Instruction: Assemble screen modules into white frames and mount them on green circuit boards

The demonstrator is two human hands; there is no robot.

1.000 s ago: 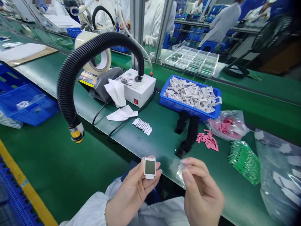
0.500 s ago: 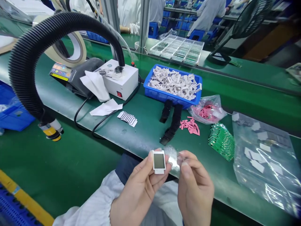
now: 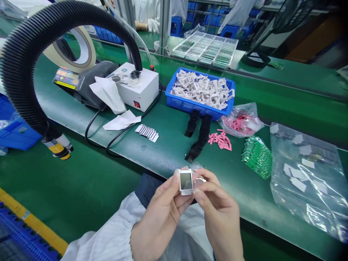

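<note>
My left hand (image 3: 163, 214) pinches a small white-framed display module (image 3: 186, 181) with a grey-green screen, held upright near the table's front edge. My right hand (image 3: 217, 210) is closed beside it, its fingertips touching the module's right edge and pinching a scrap of clear film (image 3: 200, 178). Both hands meet in front of my white sleeve (image 3: 108, 235).
A blue bin of white frames (image 3: 199, 90), black foam strips (image 3: 199, 139), pink pieces (image 3: 220, 140), green circuit boards (image 3: 257, 156), a clear bag (image 3: 307, 174), small white cards (image 3: 147, 132), a white box unit (image 3: 137, 87) and a black corrugated hose (image 3: 32, 47) lie on the green belt.
My right hand has moved left with the clear film until it touches the module. The view has shifted slightly closer and the hands have come together.
</note>
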